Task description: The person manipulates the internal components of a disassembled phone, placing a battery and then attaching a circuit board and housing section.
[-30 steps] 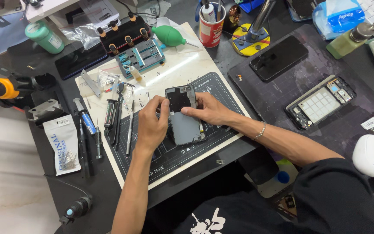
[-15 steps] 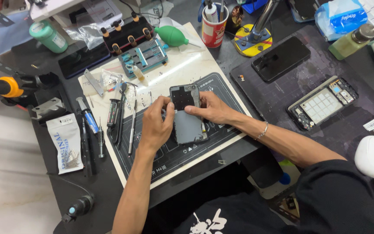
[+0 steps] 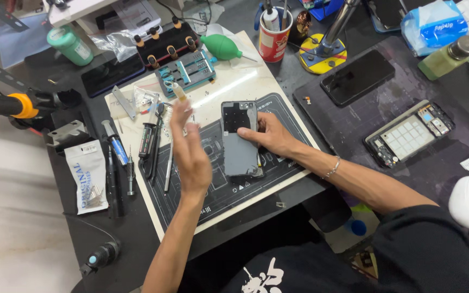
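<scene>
Grey phone (image 3: 240, 146) — right hand (image 3: 270, 135) holds (left hand (image 3: 191, 154) open).

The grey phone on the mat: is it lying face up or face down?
Face down. The grey phone shows its plain back and dark camera area, no screen; the right hand steadies it on the mat.

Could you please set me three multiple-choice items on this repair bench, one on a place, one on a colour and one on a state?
1. Where does the grey phone lie?
A. on the work mat
B. in the red cup
C. on the floor

2. What colour is the air blower?
A. yellow
B. green
C. white

3. What is the left hand doing?
A. gripping a screwdriver
B. pressing the phone
C. lifted, open and empty

Answers: 1 A, the phone rests on the mat under the right hand. 2 B, its bulb is green. 3 C, its fingers are spread above the mat, holding nothing.
</scene>
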